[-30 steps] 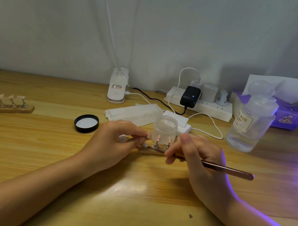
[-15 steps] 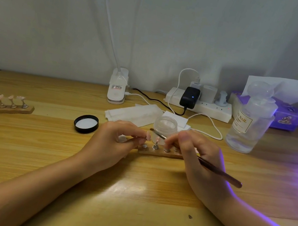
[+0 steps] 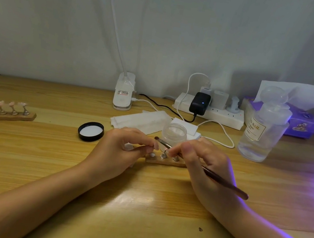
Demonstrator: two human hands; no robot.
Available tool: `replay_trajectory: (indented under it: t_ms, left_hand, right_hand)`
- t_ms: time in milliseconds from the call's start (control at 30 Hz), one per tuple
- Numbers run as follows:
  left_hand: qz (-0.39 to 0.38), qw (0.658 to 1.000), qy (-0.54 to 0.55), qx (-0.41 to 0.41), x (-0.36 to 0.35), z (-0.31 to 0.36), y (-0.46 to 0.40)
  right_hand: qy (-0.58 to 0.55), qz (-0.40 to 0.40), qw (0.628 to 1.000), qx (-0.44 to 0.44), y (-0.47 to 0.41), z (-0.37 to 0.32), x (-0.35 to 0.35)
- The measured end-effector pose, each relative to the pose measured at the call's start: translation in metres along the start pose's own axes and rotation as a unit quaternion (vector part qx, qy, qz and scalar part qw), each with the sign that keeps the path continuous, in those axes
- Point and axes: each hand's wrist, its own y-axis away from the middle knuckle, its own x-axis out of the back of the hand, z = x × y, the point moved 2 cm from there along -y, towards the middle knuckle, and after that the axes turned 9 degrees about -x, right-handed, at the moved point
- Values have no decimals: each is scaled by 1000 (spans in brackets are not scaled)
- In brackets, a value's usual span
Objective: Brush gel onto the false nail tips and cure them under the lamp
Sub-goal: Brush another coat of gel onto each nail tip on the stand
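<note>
The nail tip [image 3: 155, 145] being worked on is pinched on its stand between the fingers of the left hand [image 3: 123, 150], lifted just above the near wooden holder [image 3: 165, 161] at the middle of the table [image 3: 136, 209]. The right hand [image 3: 202, 164] grips the brush [image 3: 222, 180] like a pen, fingers curled round the shaft, and the bristle end lies just beside the pinched tip; whether it touches the tip I cannot tell. The holder shows one bare socket, at least one metal stand upright in it, and the rest is hidden behind the right hand, so how many tips here carry gel cannot be read. The open gel jar [image 3: 174, 133] stands just behind the hands, its black lid [image 3: 91, 131] lying apart to the left. Well to the left, a second holder [image 3: 1, 115] carries five pinkish tips upright on stands; whether those are coated or cured is too small to judge. Violet light spills across the right edge of the table, which suggests a curing lamp out of view on that side. My judgement: the task is in its brushing stage, partway through the near set, with the remaining tips still to coat and all curing of this set still ahead. Behind lie white wipes [image 3: 141, 119], a power strip [image 3: 209, 112], a clear bottle [image 3: 263, 129] and a tissue box [image 3: 302, 123].
</note>
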Motion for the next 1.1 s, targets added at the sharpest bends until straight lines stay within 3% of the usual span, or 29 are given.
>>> replay_trajectory:
  t_ms: [167, 400, 567, 800, 1000, 1100]
  left_hand:
    - [1, 1000, -12, 0, 0, 0, -1]
    - [-1, 1000, -12, 14, 1, 0, 0]
    - [5, 1000, -19, 17, 1, 2, 0]
    - [4, 1000, -16, 16, 1, 3, 1]
    - [9, 1000, -18, 6, 1, 4, 0]
    - [4, 1000, -25, -5, 1, 3, 0]
  right_hand:
    - [-60, -17, 998, -18, 4, 3, 2]
    - [13, 11, 1000, 14, 0, 0, -1]
    - [-55, -5, 998, -32, 4, 2, 3]
    - [16, 9, 1000, 13, -1, -1, -1]
    - [-62, -14, 997, -51, 4, 2, 2]
    - [-50, -5, 998, -31, 3, -1, 2]
